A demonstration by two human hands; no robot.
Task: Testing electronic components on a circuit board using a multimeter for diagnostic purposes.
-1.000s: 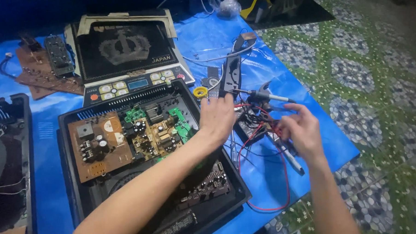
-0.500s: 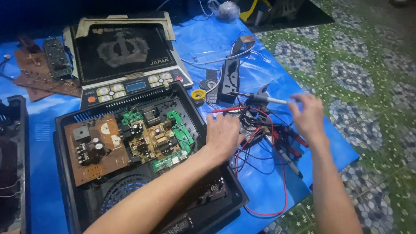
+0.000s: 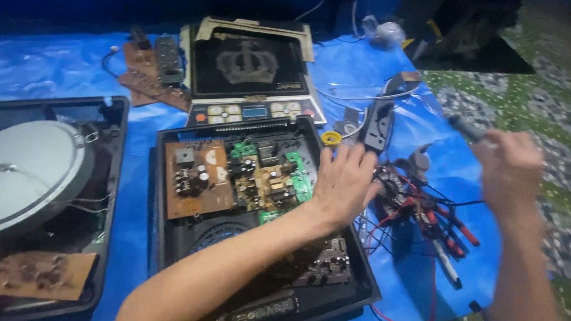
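Observation:
My left hand (image 3: 346, 180) lies flat with fingers spread on the right rim of an open black cooker base (image 3: 168, 247). Inside the base are a brown circuit board (image 3: 194, 179), a green circuit board (image 3: 270, 177) and a round fan grille (image 3: 222, 235). My right hand (image 3: 510, 165) is blurred and raised above the blue tarp at the right. It is closed around a dark-handled tool (image 3: 465, 127) that sticks out up and to the left. Between my hands lies a tangle of red and black wires with probes (image 3: 426, 212).
A glass cooker top (image 3: 250, 63) with a button panel lies behind the base. A second opened cooker with a silver disc (image 3: 26, 173) sits at the left. Loose boards (image 3: 152, 70), a yellow tape roll (image 3: 331, 138) and a long black part (image 3: 376, 122) lie on the tarp (image 3: 42, 68).
My right hand has lifted up and to the right with the tool, away from the wires. My left hand has settled on the base's right rim. The view has shifted left.

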